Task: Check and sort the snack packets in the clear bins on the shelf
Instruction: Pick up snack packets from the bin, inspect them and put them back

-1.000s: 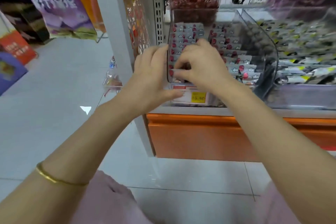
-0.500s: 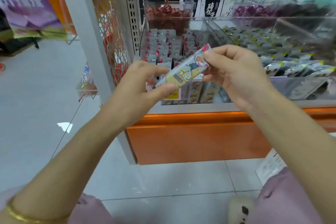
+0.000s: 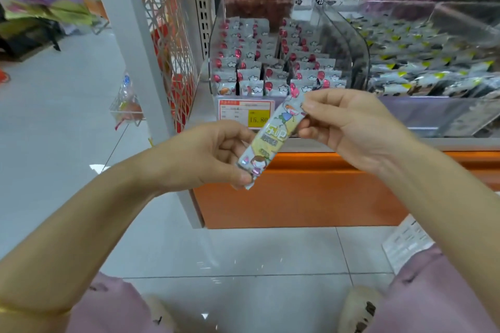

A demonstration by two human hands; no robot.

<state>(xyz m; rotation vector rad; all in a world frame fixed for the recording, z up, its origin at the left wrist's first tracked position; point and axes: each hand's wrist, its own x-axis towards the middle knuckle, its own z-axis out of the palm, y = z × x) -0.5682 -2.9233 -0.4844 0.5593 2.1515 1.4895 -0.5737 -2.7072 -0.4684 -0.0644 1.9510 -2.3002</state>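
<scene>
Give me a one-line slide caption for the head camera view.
Left hand and right hand pinch a yellow snack packet by its ends before a clear bin of grey packets.

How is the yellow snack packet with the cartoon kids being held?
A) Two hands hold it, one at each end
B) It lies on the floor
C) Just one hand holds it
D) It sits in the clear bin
A: the left hand pinches the lower end of the snack packet and the right hand pinches its upper end, in front of the shelf.
</scene>
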